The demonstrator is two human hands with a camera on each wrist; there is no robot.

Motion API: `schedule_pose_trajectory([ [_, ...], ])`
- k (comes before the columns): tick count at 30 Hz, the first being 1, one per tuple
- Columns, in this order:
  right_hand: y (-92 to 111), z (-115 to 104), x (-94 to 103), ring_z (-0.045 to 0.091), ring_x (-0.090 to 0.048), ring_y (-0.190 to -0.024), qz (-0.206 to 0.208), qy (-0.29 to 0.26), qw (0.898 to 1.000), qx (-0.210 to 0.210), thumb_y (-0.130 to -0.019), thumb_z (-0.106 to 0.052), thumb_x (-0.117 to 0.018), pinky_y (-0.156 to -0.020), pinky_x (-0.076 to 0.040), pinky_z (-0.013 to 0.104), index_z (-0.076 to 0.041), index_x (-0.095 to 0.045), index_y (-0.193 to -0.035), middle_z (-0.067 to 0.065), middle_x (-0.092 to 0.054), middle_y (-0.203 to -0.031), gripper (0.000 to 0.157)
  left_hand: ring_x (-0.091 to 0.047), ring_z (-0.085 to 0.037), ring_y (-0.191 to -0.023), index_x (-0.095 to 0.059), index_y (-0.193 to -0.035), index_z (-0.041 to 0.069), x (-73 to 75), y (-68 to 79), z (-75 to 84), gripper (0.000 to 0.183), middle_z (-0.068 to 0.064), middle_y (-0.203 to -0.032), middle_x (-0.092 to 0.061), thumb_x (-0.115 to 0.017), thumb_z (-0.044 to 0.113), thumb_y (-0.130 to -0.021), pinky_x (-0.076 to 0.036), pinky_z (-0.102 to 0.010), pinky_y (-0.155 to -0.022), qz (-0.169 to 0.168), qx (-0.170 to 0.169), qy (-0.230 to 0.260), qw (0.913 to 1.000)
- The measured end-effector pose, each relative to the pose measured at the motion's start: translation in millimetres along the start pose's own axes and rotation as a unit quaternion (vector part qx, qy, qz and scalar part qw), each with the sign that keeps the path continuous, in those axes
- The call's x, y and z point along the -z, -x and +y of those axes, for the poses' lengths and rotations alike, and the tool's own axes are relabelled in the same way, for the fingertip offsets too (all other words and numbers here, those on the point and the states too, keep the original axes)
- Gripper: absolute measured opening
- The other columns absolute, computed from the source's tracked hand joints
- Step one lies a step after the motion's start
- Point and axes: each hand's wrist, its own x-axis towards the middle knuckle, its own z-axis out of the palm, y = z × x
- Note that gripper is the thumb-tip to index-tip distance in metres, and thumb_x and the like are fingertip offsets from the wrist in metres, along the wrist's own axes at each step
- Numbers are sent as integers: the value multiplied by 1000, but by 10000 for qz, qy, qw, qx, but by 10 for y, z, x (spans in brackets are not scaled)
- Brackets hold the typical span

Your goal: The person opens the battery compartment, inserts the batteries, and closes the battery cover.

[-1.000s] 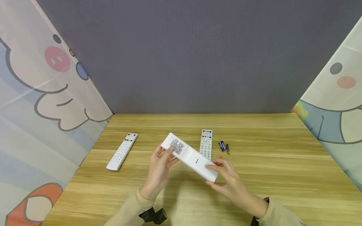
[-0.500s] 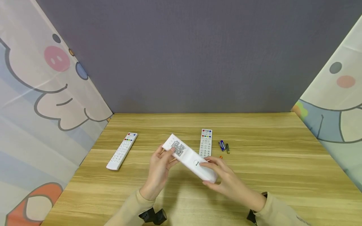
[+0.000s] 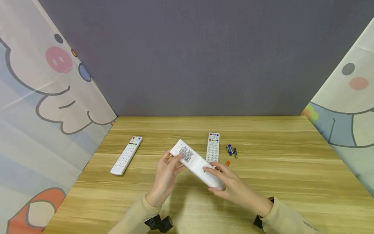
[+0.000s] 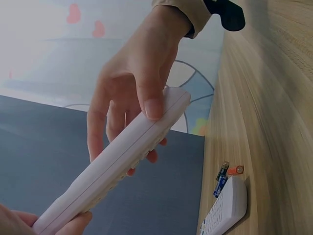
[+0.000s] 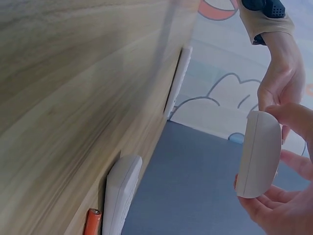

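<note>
A white remote control (image 3: 198, 167) is held above the table, its back turned up and its length slanting down to the right. My left hand (image 3: 165, 172) grips its upper left end, thumb on the printed label (image 3: 187, 154) and fingers underneath. At the lower right end my right hand (image 3: 233, 185) holds it between thumb and fingers, the index fingertip pressing near the dark mark on the back. The left wrist view shows the remote's side, with the right thumb on its back and rubber buttons facing away. Its rounded end faces the right wrist camera.
One white remote (image 3: 126, 156) lies buttons up at the left. Another remote (image 3: 212, 148) lies behind the right hand, partly covered by it. To its right are two blue batteries (image 3: 229, 149), a dark battery (image 3: 235, 152) and an orange battery (image 3: 228, 163).
My right hand has slid a little left along the remote's back, its index fingertip now over the mark. The remote's upper end has shifted slightly right and down. More of the orange battery shows.
</note>
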Motion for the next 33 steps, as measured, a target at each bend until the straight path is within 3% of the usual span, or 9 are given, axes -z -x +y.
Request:
schedule_pose_trajectory([
  [13,16,6,-24,28,-61,-92,70,726,9967,363,-66,-23,-78,-69,-57,31,-8,-56,-119,15,-56,-114,59,-64,-9,-72,-42,-121,-8,-4,-6,-34,34,-1,-88,-64,-50,-4,-87,-55,-22,-65,-64,-2,-287,9996],
  [23,12,2,-32,26,-61,-88,108,667,9968,433,-61,-20,-79,-70,-57,31,-4,-55,-113,16,-56,-112,59,-65,-10,-76,-42,-122,-7,4,-3,-48,35,-3,-92,-65,-49,-4,-88,-56,-23,-67,-140,-33,-377,9992],
  [28,6,-13,-41,27,-61,-91,190,377,9985,341,-72,-24,-74,-72,-57,31,-3,-52,-113,16,-55,-114,51,-65,-10,-75,-42,-123,-7,16,-12,-44,36,-3,-92,-65,-49,-4,-88,-56,-22,-67,-76,-45,-348,9994],
  [33,-30,-38,-60,29,-60,-95,625,84,9975,310,-84,-29,-63,-74,-57,32,-4,-53,-107,15,-54,-115,35,-65,-9,-75,-40,-126,-6,35,-16,-34,39,-2,-91,-65,-50,-3,-88,-56,-22,-67,-10,-7,-320,9995],
])
